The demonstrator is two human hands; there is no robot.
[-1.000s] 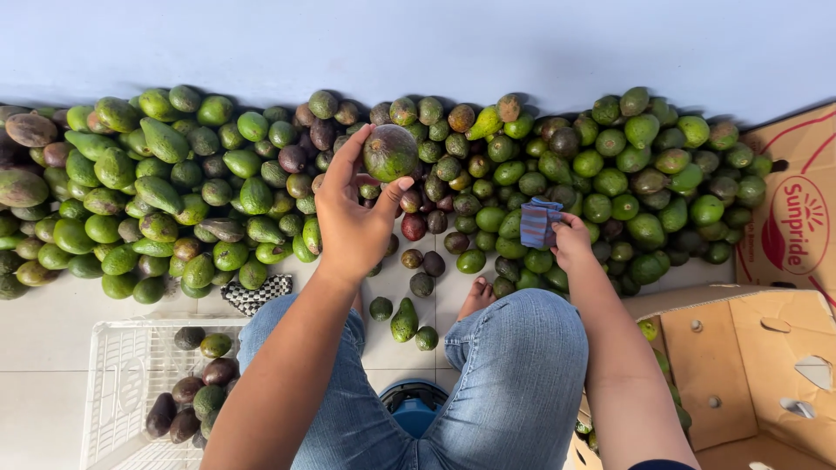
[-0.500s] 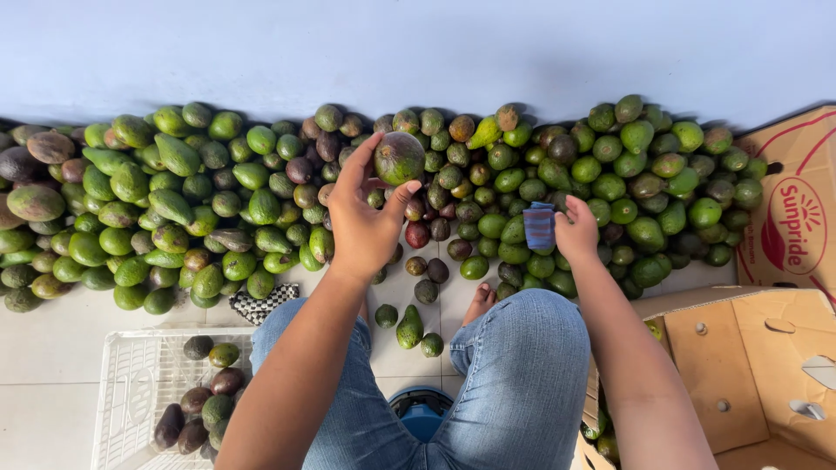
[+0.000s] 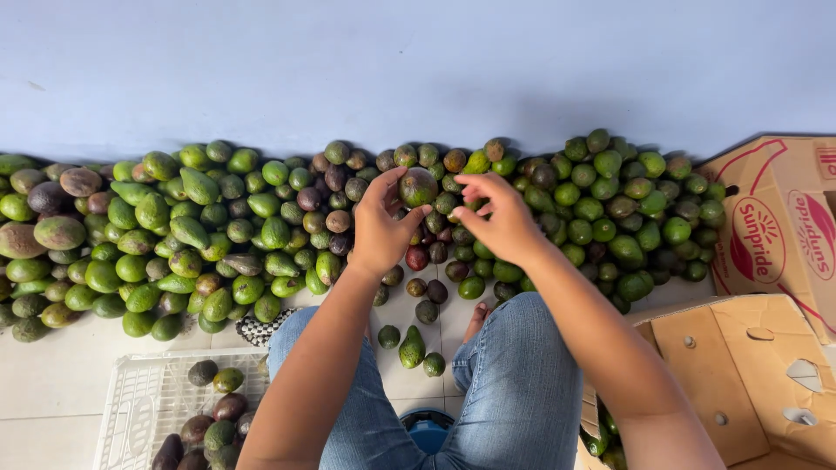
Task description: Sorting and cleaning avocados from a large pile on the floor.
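Left hand (image 3: 380, 228) grasps an avocado (image 3: 418, 185), raised for inspection above the pile (image 3: 200, 235); right hand (image 3: 501, 218) fingers pinch near it, contents indiscernible.

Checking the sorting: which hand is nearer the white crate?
Left. The left hand holds an avocado above the white crate; the right hand is farther right.
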